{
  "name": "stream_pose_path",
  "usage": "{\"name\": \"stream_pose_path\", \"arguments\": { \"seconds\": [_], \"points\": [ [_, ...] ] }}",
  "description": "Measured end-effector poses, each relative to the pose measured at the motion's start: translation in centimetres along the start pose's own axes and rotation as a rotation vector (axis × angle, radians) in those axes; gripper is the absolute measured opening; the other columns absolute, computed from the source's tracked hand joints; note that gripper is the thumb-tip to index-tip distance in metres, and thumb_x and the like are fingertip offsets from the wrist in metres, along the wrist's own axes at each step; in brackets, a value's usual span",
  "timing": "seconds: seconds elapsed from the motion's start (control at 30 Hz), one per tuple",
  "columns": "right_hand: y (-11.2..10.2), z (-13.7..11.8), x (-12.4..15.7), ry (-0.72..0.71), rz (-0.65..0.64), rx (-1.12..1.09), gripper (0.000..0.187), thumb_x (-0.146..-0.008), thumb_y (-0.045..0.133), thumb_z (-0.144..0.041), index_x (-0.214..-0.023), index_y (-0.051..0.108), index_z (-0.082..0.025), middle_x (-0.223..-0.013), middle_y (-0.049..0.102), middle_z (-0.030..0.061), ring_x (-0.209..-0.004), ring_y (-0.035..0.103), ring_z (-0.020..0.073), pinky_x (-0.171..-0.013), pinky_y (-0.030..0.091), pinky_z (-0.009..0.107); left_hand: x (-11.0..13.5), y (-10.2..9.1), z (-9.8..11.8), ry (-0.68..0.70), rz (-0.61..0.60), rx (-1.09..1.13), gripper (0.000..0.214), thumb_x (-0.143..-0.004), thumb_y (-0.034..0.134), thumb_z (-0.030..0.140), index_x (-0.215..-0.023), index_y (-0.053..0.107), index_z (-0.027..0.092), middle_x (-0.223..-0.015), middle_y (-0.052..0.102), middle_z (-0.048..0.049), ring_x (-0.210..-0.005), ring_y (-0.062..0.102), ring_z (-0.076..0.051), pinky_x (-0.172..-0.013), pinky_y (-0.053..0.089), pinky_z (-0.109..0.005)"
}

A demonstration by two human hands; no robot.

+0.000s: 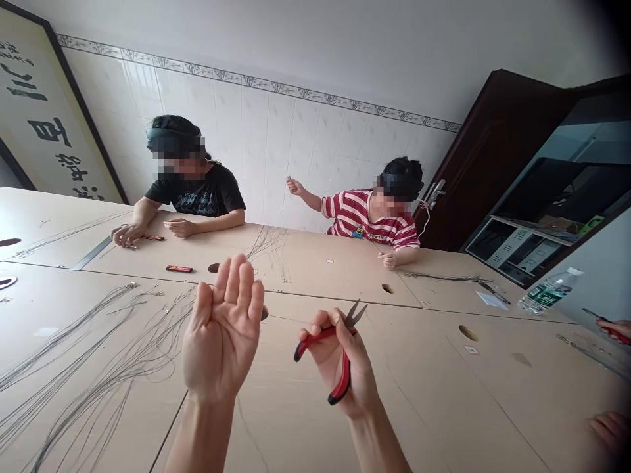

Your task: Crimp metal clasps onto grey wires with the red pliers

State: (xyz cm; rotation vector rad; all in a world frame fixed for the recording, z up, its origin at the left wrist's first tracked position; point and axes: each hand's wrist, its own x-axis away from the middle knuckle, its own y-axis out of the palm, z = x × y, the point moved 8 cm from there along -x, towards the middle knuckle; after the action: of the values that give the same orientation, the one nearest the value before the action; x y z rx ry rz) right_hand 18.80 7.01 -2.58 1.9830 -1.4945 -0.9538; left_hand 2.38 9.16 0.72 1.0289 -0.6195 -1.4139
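Note:
My left hand point(224, 328) is raised above the table with its palm turned up towards me and nothing in it. Its fingers are stretched out. To its right, my right hand point(345, 361) grips a pair of pliers point(342, 378) with red and black handles. The handles are spread and the pointed jaws stand apart, aimed up and away. Nothing shows between the jaws. Bundles of thin dark cords point(123, 361) with small metal ends lie on the table left of my left hand.
Two people sit across the wooden table point(444, 407), one by a steel ruler point(93, 253). A red box cutter point(179, 269) lies mid-table. A water bottle point(549, 290) stands at the right, near another person's hand point(616, 330) with a tool. Round holes pierce the tabletop.

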Motion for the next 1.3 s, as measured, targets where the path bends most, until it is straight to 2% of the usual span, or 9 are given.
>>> {"name": "stream_pose_path", "arguments": {
  "seconds": [0.1,0.27,0.47,0.57,0.73,0.83,1.03,1.17,1.3],
  "points": [
    [0.8,0.1,0.7,-0.005,-0.06,0.128,0.015,-0.095,0.057,-0.032,-0.083,0.059,-0.024,-0.084,0.065,0.0026,-0.083,0.057,0.0179,-0.08,0.045,0.035,-1.2,-0.2,-0.5,0.023,0.013,0.042,0.048,-0.104,0.022,0.036,-0.125,0.063,0.024,-0.14,0.059,-0.0021,-0.141,0.038,-0.015,-0.116,0.035,-0.031],
    [1.5,0.1,1.3,0.062,-0.104,0.385,0.02,-0.094,0.058,-0.034,-0.079,0.055,-0.021,-0.083,0.068,0.0046,-0.079,0.057,0.0175,-0.076,0.042,0.034,-2.3,-0.5,-2.5,-0.009,0.003,-0.036,0.049,-0.102,0.03,0.044,-0.108,0.071,0.016,-0.131,0.065,-0.011,-0.129,0.054,-0.022,-0.112,0.039,-0.037],
    [2.8,-1.2,1.2,0.064,-0.096,0.571,0.025,-0.091,0.061,-0.041,-0.078,0.057,-0.02,-0.083,0.07,0.0069,-0.079,0.058,0.019,-0.072,0.042,0.034,-2.6,-0.7,-6.5,-0.148,-0.154,-0.38,0.052,-0.097,0.039,0.054,-0.107,0.071,0.014,-0.125,0.068,-0.0149,-0.124,0.057,-0.028,-0.11,0.037,-0.044],
    [3.7,-2.2,0.5,0.042,-0.102,0.608,0.025,-0.09,0.061,-0.041,-0.077,0.06,-0.02,-0.082,0.069,0.0066,-0.079,0.058,0.0186,-0.071,0.043,0.032,-1.7,-0.8,-9.0,-0.312,-0.29,-0.599,0.051,-0.095,0.043,0.056,-0.1,0.073,0.015,-0.114,0.072,-0.0122,-0.117,0.06,-0.029,-0.107,0.04,-0.043],
    [3.4,-3.1,-2.0,0.097,-0.108,0.463,0.021,-0.089,0.063,-0.036,-0.077,0.063,-0.019,-0.083,0.068,0.0051,-0.075,0.058,0.016,-0.066,0.045,0.028,-0.6,-1.4,-11.0,-0.47,-0.422,-0.723,0.042,-0.092,0.05,0.053,-0.083,0.07,0.018,-0.088,0.072,-0.0067,-0.093,0.065,-0.025,-0.095,0.048,-0.041],
    [1.8,-2.8,-3.7,0.19,-0.049,0.328,0.018,-0.085,0.069,-0.035,-0.078,0.063,-0.018,-0.083,0.068,0.0038,-0.07,0.059,0.015,-0.061,0.047,0.026,-0.3,-1.5,-11.3,-0.543,-0.499,-0.683,0.05,-0.094,0.044,0.057,-0.092,0.069,0.014,-0.093,0.072,-0.0124,-0.086,0.067,-0.025,-0.083,0.053,-0.041],
    [-1.9,-1.9,-6.7,0.224,0.107,0.065,0.009,-0.08,0.072,-0.022,-0.078,0.065,-0.017,-0.082,0.07,0.0017,-0.071,0.064,0.0143,-0.069,0.052,0.028,0.6,-2.2,-11.0,-0.77,-0.627,-0.588,0.063,-0.095,0.036,0.06,-0.096,0.07,0.007,-0.096,0.074,-0.0209,-0.076,0.07,-0.023,-0.066,0.055,-0.032],
    [-3.3,-0.6,-7.9,0.255,0.125,0.01,0.005,-0.083,0.068,-0.022,-0.082,0.066,-0.017,-0.078,0.07,0.0,-0.068,0.064,0.0132,-0.07,0.053,0.028,2.3,-1.7,-11.0,-0.947,-0.797,-0.473,0.066,-0.096,0.035,0.06,-0.091,0.072,0.005,-0.085,0.076,-0.0227,-0.054,0.069,-0.021,-0.041,0.046,-0.024],
    [-3.6,1.3,-8.1,0.285,0.121,-0.036,0.006,-0.084,0.065,-0.023,-0.083,0.066,-0.017,-0.074,0.069,0.0,-0.066,0.064,0.0144,-0.07,0.052,0.03,4.7,-0.3,-11.5,-1.068,-0.957,-0.286,0.064,-0.09,0.046,0.062,-0.084,0.074,0.005,-0.071,0.075,-0.0211,-0.041,0.064,-0.02,-0.03,0.035,-0.021]
  ]
}}
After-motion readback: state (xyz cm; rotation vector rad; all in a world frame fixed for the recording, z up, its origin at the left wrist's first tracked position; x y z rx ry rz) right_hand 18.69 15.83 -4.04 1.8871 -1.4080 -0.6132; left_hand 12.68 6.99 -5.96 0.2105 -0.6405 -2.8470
